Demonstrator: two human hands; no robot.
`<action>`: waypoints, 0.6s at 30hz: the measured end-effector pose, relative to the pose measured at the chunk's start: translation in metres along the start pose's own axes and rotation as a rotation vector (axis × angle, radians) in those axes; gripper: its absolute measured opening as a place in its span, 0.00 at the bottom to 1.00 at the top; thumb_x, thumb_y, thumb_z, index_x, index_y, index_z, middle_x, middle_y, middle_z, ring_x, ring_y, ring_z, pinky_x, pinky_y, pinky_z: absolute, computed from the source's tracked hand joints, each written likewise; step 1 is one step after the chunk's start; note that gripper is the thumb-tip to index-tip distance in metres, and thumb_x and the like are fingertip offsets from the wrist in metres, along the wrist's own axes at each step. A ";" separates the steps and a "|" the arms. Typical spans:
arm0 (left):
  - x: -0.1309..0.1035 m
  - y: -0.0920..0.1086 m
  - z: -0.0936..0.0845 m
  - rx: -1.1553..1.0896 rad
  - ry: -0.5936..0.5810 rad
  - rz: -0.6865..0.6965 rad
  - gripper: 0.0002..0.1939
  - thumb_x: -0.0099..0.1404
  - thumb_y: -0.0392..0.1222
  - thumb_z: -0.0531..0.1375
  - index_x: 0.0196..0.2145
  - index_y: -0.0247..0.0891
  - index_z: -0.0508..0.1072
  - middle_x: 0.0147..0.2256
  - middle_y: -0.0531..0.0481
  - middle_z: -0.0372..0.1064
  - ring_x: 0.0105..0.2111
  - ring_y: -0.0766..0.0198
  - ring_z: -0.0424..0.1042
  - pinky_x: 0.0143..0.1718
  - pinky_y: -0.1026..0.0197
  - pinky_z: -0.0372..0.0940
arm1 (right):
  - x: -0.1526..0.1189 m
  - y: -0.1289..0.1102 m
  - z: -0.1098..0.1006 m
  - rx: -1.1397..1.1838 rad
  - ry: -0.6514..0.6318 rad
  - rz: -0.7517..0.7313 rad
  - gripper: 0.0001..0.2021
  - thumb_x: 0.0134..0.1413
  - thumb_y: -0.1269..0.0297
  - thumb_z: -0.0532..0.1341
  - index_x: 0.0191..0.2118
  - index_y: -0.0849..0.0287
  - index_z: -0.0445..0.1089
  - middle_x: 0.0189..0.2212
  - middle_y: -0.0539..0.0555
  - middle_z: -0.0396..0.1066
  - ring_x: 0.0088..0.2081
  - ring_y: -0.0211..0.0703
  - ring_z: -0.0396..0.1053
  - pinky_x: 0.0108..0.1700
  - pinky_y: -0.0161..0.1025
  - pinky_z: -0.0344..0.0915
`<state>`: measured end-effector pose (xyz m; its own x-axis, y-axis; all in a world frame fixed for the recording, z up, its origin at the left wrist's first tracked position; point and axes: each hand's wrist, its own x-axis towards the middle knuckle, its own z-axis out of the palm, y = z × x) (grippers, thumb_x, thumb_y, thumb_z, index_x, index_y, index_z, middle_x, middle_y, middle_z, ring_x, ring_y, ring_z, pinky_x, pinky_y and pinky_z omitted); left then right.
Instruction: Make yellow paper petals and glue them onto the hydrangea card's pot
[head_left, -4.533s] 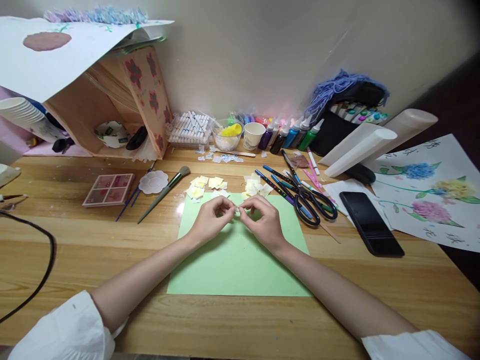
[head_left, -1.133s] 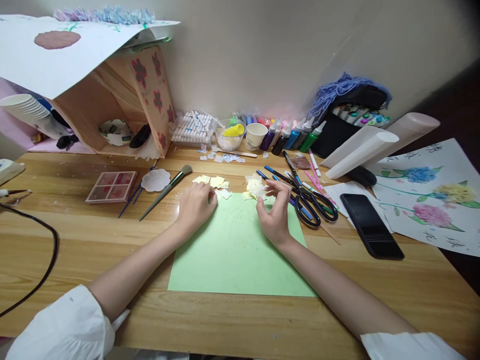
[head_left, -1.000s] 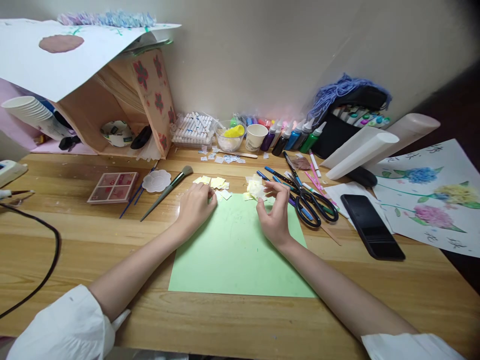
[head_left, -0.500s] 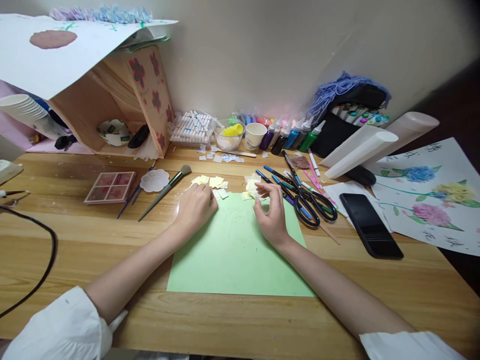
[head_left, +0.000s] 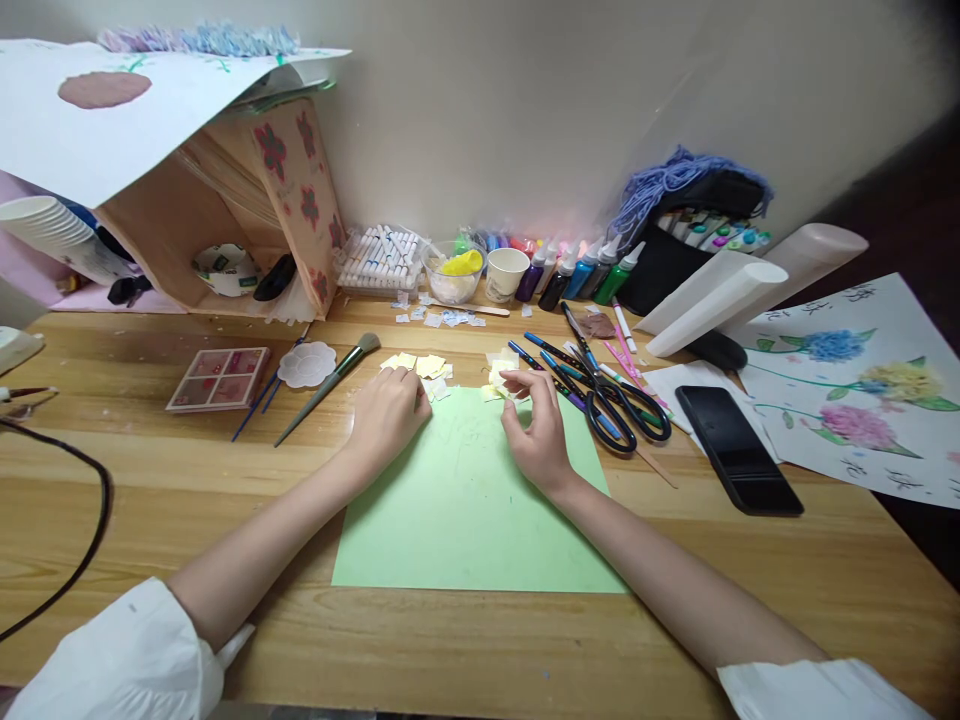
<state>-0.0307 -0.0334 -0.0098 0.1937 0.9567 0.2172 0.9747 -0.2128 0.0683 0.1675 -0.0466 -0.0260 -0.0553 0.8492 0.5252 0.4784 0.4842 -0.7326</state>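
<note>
A sheet of light green paper [head_left: 472, 510] lies flat on the wooden table before me. My left hand [head_left: 390, 415] rests over its upper left corner, fingers curled down beside small yellow paper pieces [head_left: 430, 367]. Whatever may be in those fingers is hidden. At the upper right of the sheet my right hand [head_left: 536, 425] is half curled, with a gap between thumb and forefinger. Its fingertips are close to a second little pile of pale yellow paper pieces [head_left: 498, 370]. Nothing shows between them.
Right of the sheet lie black-handled scissors [head_left: 634, 410] over several pens, then a phone [head_left: 739, 450] and a flower drawing [head_left: 847, 370]. Leftward are a brush [head_left: 322, 395], a flower-shaped palette [head_left: 307, 364] and a four-part case [head_left: 217, 379]. Behind stand a paper cup [head_left: 505, 275] and paint bottles [head_left: 577, 275].
The view has shifted slightly. My right fingers have moved a little to the left, closer to the yellow pieces. My left hand keeps nearly the same place and pose.
</note>
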 end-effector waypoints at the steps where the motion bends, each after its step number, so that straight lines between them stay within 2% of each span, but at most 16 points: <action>1: 0.000 -0.001 0.000 0.001 0.003 0.002 0.07 0.59 0.36 0.52 0.28 0.37 0.69 0.31 0.44 0.70 0.34 0.55 0.67 0.30 0.57 0.55 | 0.000 0.000 0.000 0.001 0.001 -0.001 0.16 0.52 0.76 0.52 0.47 0.56 0.62 0.40 0.55 0.63 0.41 0.44 0.63 0.44 0.45 0.64; 5: 0.001 -0.002 -0.008 0.020 0.034 -0.026 0.08 0.61 0.37 0.51 0.29 0.35 0.69 0.31 0.42 0.69 0.34 0.54 0.67 0.33 0.56 0.56 | -0.001 0.000 0.001 0.005 0.006 -0.012 0.16 0.52 0.76 0.52 0.47 0.56 0.62 0.40 0.55 0.63 0.41 0.44 0.63 0.44 0.44 0.64; 8: 0.002 -0.003 -0.020 0.006 0.104 -0.064 0.09 0.63 0.37 0.50 0.31 0.33 0.69 0.32 0.39 0.68 0.37 0.52 0.66 0.36 0.55 0.57 | -0.001 0.000 0.001 0.001 -0.001 -0.021 0.15 0.53 0.75 0.52 0.46 0.56 0.62 0.40 0.55 0.63 0.42 0.44 0.64 0.44 0.45 0.64; 10: 0.003 -0.002 -0.026 -0.106 0.175 -0.088 0.09 0.64 0.39 0.50 0.32 0.34 0.69 0.34 0.40 0.68 0.38 0.53 0.65 0.38 0.55 0.57 | -0.001 0.000 0.001 0.003 -0.015 -0.025 0.14 0.53 0.74 0.52 0.45 0.56 0.63 0.40 0.55 0.64 0.42 0.45 0.64 0.44 0.46 0.64; 12: 0.003 0.002 -0.028 -0.358 0.195 -0.116 0.09 0.64 0.41 0.52 0.32 0.35 0.69 0.35 0.43 0.69 0.37 0.56 0.65 0.38 0.57 0.58 | -0.001 -0.001 0.001 0.016 -0.038 -0.036 0.12 0.54 0.73 0.52 0.43 0.56 0.64 0.38 0.55 0.65 0.41 0.45 0.64 0.43 0.45 0.64; 14: 0.001 0.009 -0.024 -0.711 0.099 -0.156 0.09 0.62 0.44 0.54 0.32 0.36 0.69 0.32 0.48 0.69 0.33 0.62 0.66 0.35 0.60 0.59 | -0.001 -0.003 0.001 0.033 -0.056 -0.054 0.09 0.55 0.72 0.53 0.41 0.56 0.65 0.36 0.54 0.66 0.40 0.45 0.64 0.43 0.45 0.64; 16: -0.002 0.019 -0.017 -1.048 -0.088 -0.209 0.12 0.61 0.48 0.55 0.30 0.35 0.70 0.28 0.50 0.68 0.28 0.65 0.64 0.29 0.63 0.58 | -0.002 -0.006 0.001 0.043 -0.069 -0.065 0.06 0.56 0.70 0.55 0.39 0.55 0.66 0.34 0.53 0.68 0.40 0.45 0.65 0.43 0.46 0.63; 18: -0.006 0.029 -0.010 -1.254 -0.221 -0.244 0.15 0.59 0.51 0.57 0.30 0.35 0.70 0.26 0.52 0.67 0.25 0.67 0.63 0.27 0.64 0.57 | -0.002 -0.009 0.001 0.041 -0.084 -0.073 0.04 0.56 0.68 0.57 0.37 0.55 0.67 0.33 0.52 0.69 0.39 0.44 0.65 0.43 0.46 0.63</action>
<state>-0.0047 -0.0474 0.0010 0.1576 0.9837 -0.0861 0.2421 0.0460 0.9692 0.1626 -0.0527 -0.0213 -0.1626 0.8251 0.5411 0.4347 0.5522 -0.7114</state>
